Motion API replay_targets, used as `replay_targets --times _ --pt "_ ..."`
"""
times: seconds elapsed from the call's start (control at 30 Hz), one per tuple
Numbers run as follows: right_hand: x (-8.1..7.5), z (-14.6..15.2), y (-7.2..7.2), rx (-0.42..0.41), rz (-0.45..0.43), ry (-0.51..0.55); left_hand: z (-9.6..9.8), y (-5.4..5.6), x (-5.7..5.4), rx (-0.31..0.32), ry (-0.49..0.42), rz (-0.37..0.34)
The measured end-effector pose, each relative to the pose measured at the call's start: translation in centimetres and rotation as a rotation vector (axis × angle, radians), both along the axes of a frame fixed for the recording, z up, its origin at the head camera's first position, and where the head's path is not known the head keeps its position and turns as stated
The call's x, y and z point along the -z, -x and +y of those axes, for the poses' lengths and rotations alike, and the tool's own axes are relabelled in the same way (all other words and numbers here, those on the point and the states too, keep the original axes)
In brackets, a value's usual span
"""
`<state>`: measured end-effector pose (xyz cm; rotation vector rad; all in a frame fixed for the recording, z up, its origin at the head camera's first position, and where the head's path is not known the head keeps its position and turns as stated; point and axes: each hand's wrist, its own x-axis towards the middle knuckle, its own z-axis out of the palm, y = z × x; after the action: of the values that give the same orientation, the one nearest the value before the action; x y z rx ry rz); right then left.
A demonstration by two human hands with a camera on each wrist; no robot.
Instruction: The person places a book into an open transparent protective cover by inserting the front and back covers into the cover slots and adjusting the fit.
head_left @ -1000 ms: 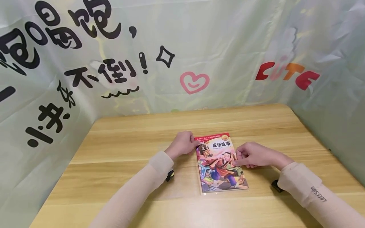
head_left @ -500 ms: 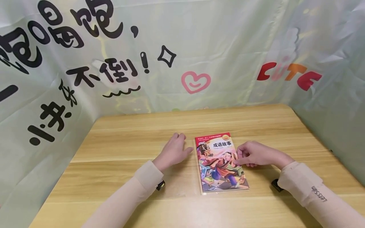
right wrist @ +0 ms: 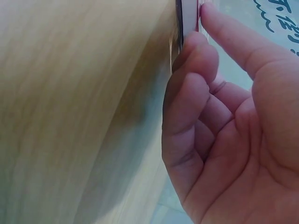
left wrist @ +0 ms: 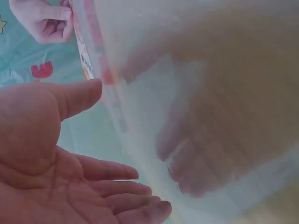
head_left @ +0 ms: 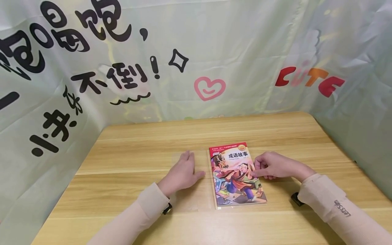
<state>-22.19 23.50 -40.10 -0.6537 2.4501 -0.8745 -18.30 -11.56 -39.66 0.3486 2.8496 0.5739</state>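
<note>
A picture book point(head_left: 238, 178) with a red band along its top and Chinese title characters lies face up on the wooden table. From its left side a clear plastic sheet point(head_left: 197, 199) spreads flat over the wood. My left hand point(head_left: 180, 173) is over this sheet, fingers extended and thumb apart, left of the book. In the left wrist view the sheet point(left wrist: 140, 23) is glossy and mirrors the hand; whether the palm touches it, I cannot tell. With curled fingers and thumb, my right hand point(right wrist: 243, 126) pinches the book's right edge point(right wrist: 189, 18).
The wooden table point(head_left: 128, 163) reaches back to a pale green printed curtain point(head_left: 245, 44), which also closes off both sides. Black characters, a pink heart and coloured letters are printed on it. Small black cameras are strapped beneath both wrists.
My left hand has let go of the book's upper left edge and moved left and nearer, fingers now spread out over the clear sheet. The right hand keeps its hold, and the book stays put.
</note>
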Motion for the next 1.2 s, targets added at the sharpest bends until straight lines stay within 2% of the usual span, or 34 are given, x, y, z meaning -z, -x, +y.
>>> replay_targets --times 0.2,0.53,0.83,1.2 --pt "0.0 0.0 -0.1 -0.003 0.003 0.002 -1.0 -0.6 0.1 -0.016 0.009 -0.005" --pt "0.2 0.1 -0.1 -0.001 0.002 0.004 -1.8 -0.9 0.5 -0.040 0.033 -0.021" --pt "-0.2 0.0 -0.3 0.012 0.001 0.009 -2.1 -0.8 0.5 -0.025 0.020 -0.026" --pt "-0.5 0.3 -0.3 0.007 0.040 0.033 -2.4 -0.8 0.6 -0.013 -0.008 -0.019"
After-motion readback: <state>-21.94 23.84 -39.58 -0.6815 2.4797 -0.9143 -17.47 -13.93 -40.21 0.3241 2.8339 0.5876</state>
